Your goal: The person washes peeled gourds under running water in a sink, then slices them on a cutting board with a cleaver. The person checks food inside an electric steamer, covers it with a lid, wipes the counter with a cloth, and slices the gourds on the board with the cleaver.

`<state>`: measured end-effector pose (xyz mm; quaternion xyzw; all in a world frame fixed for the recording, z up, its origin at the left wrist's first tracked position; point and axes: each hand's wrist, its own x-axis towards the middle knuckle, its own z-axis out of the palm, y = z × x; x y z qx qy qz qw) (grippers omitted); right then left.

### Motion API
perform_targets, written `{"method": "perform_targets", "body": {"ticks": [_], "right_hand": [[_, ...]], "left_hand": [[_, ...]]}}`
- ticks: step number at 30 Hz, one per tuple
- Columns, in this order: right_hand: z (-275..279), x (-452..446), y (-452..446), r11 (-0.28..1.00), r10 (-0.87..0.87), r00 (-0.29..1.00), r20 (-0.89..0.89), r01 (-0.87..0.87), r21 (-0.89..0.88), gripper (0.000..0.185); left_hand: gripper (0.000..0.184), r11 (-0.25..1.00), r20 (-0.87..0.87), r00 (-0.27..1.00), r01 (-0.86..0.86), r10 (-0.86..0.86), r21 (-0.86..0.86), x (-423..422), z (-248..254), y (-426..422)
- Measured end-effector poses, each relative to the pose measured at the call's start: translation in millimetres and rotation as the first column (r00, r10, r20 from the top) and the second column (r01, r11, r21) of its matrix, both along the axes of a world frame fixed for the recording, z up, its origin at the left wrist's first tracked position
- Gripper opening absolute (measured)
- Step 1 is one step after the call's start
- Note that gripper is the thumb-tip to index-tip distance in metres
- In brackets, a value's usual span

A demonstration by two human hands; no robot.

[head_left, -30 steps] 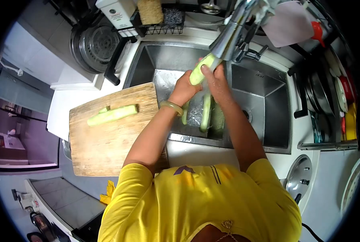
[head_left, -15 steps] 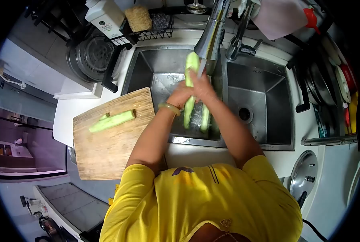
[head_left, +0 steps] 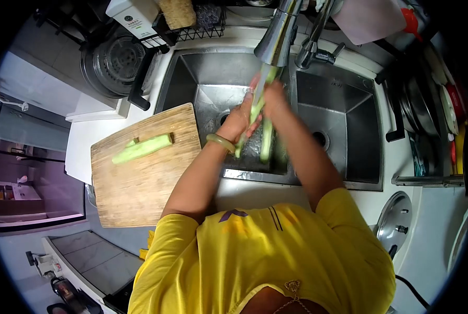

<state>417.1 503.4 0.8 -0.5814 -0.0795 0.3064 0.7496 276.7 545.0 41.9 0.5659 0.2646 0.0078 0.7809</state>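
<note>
Over the left sink basin [head_left: 184, 86], my left hand [head_left: 238, 119] is wrapped around a long peeled cucumber [head_left: 256, 110], pale green and slanting under the faucet [head_left: 273, 44]. Blurred by motion, my right hand [head_left: 276, 99] closes on the cucumber's upper part from the right; its fingertips are partly hidden. Water runs from the faucet onto the cucumber and my hands. A second peeled cucumber [head_left: 267, 141] lies in the basin below my right hand. Another peeled piece [head_left: 144, 148] rests on the wooden cutting board [head_left: 139, 193], with a small bit beside it.
To the right is a second basin [head_left: 359, 141] with a drain. A wire rack [head_left: 200, 34] with a sponge [head_left: 177, 13] and a white bottle [head_left: 134, 18] stand behind. Glass lids [head_left: 119, 65] lean at the left, and a pot lid [head_left: 393, 222] stands at the right.
The held cucumber has tilted more, its top leaning right under the faucet. My right hand has shifted slightly up and right, and my left fingers have spread along the cucumber. The view has shifted slightly.
</note>
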Motion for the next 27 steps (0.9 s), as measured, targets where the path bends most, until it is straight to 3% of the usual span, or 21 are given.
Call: {"method": "perform_targets", "body": {"ticks": [4, 6, 8, 9, 10, 12, 14, 16, 17, 18, 20, 22, 24, 25, 26, 27], "right_hand": [[-10.2, -33.3, -3.0, 0.985, 0.142, 0.965, -0.219, -0.115, 0.132, 0.032], [-19.1, -12.0, 2.9, 0.986, 0.126, 0.943, -0.307, -0.086, 0.140, 0.033], [-13.9, 22.2, 9.8, 0.986, 0.125, 0.906, -0.404, -0.067, 0.155, 0.035], [-9.0, 37.7, 12.2, 0.989, 0.120, 0.947, -0.297, -0.089, 0.114, 0.034], [-1.4, 43.6, 12.2, 0.992, 0.116, 0.975, -0.188, -0.104, 0.070, 0.033], [11.2, 44.9, 7.6, 0.994, 0.088, 0.993, -0.083, -0.083, 0.070, 0.034], [21.1, 37.7, 6.3, 0.995, 0.067, 0.997, 0.028, -0.069, 0.068, 0.035], [21.9, 23.4, 8.1, 0.985, 0.043, 0.982, 0.184, -0.073, 0.156, 0.037], [26.2, 11.0, 7.3, 0.977, 0.027, 0.973, 0.229, -0.074, 0.201, 0.040], [27.7, 3.5, 5.3, 0.977, 0.029, 0.972, 0.232, -0.077, 0.199, 0.040], [31.8, -6.7, -0.3, 0.927, 0.256, 0.942, 0.216, -0.303, 0.224, 0.043], [36.3, -7.5, -9.1, 0.927, 0.328, 0.934, 0.139, -0.346, 0.142, 0.046], [32.2, -6.9, -9.6, 0.930, 0.326, 0.796, 0.509, -0.368, -0.021, 0.057], [33.7, -11.6, -9.9, 0.930, 0.327, 0.797, 0.508, -0.368, -0.020, 0.057], [34.1, -18.6, -11.2, 0.958, 0.199, 0.611, 0.766, -0.284, -0.022, 0.059], [40.5, -26.6, -12.0, 0.979, 0.065, 0.344, 0.937, -0.203, 0.006, 0.062]], "left_hand": [[0.067, 0.996, -0.149, 0.989, -0.005, 0.018, 0.089, 1.9, -12.7, 1.2], [0.063, 0.984, -0.060, 0.998, 0.005, 0.006, 0.176, -8.1, -12.0, -1.6], [0.056, 0.915, -0.179, 0.982, 0.128, -0.062, 0.382, -24.5, 0.9, -12.6], [0.050, 0.808, -0.172, 0.977, 0.200, -0.123, 0.554, -30.4, 1.8, -12.9], [0.050, 0.806, -0.173, 0.977, 0.202, -0.125, 0.557, -32.1, -7.4, -13.1], [0.050, 0.384, -0.094, 0.984, 0.146, -0.151, 0.912, -30.4, -26.8, -11.9], [0.040, 0.374, -0.122, 0.985, 0.161, -0.125, 0.913, -23.3, -33.6, -5.0], [0.028, 0.734, -0.016, 0.984, 0.145, -0.180, 0.664, -14.0, -33.6, 3.2], [0.026, 0.913, 0.077, 0.987, 0.103, -0.144, 0.395, -6.1, -31.0, 2.4], [0.026, 0.914, 0.080, 0.987, 0.100, -0.142, 0.393, 1.4, -31.2, 4.7], [0.022, 0.981, 0.265, 0.951, 0.119, -0.157, 0.153, 12.1, -33.6, 8.4], [0.021, 0.970, 0.217, 0.961, 0.129, -0.173, 0.204, 8.3, -28.6, 6.2], [0.024, 0.982, 0.154, 0.971, 0.175, -0.185, 0.074, 7.4, -27.4, 9.0], [0.024, 0.982, 0.152, 0.971, 0.175, -0.185, 0.073, 6.8, -29.7, 11.0], [0.025, 0.986, 0.166, 0.975, 0.135, -0.150, 0.100, 6.0, -31.7, 12.9], [0.025, 0.988, 0.181, 0.977, 0.094, -0.116, 0.126, 5.5, -34.0, 14.5]]}}
